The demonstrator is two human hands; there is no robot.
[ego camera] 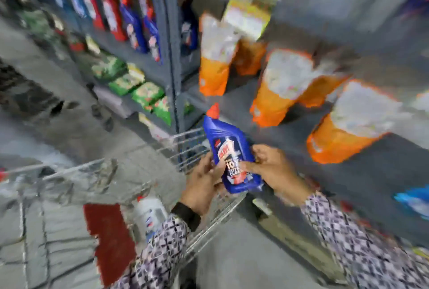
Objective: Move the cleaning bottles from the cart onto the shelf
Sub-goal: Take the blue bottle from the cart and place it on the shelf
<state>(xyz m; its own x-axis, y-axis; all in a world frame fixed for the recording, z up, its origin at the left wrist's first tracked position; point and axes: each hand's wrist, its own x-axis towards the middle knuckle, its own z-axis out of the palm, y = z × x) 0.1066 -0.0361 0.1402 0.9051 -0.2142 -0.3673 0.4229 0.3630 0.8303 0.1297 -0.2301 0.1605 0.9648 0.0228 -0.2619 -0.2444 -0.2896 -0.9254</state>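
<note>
A blue cleaning bottle [228, 152] with a red cap is held upright over the cart's far corner, just in front of the grey shelf [362, 168]. My left hand [204, 179] grips its lower left side and my right hand [270, 168] grips its right side, thumb across the label. Both hands are closed on it. The wire cart [76, 172] lies below and to the left. A white bottle [151, 214] stands inside the cart near my left wrist. The picture is blurred.
Several orange and white pouches [276, 89] stand on the shelf ahead and to the right. Blue and red bottles [132, 26] fill the upper left shelves, green packets [146, 93] the lower ones. A red panel [109, 240] lies in the cart. A blue packet [415, 198] sits far right.
</note>
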